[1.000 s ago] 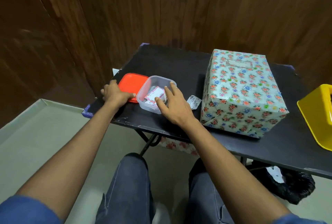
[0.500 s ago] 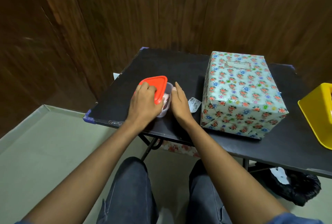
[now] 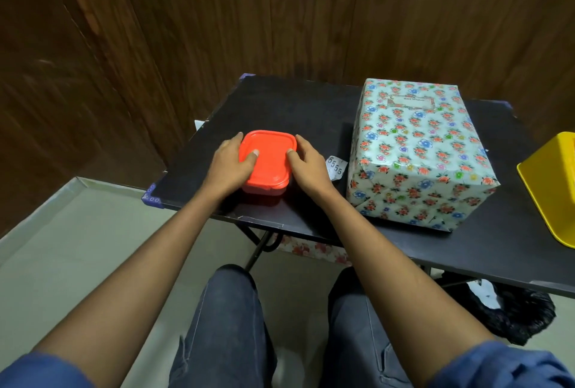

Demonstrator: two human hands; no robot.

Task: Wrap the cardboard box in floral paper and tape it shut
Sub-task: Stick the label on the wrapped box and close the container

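Observation:
The box point(image 3: 417, 151) sits fully covered in floral paper on the right half of the black table point(image 3: 298, 107), with a small label on its top. To its left stands a small clear plastic container with a red lid point(image 3: 268, 159) lying flat on top. My left hand point(image 3: 228, 166) grips the container's left side, thumb pressed on the lid. My right hand point(image 3: 309, 163) grips its right side, thumb on the lid too. Neither hand touches the wrapped box.
A small white tag printed 5555 point(image 3: 336, 167) lies between the container and the box. A yellow plastic bin point(image 3: 550, 182) is at the right edge. A black bag point(image 3: 513, 310) and floral paper scraps point(image 3: 311, 249) lie under the table. Wooden wall behind.
My left hand picked the red lid up from the table and set it on the open container. Both hands now press it down flat.

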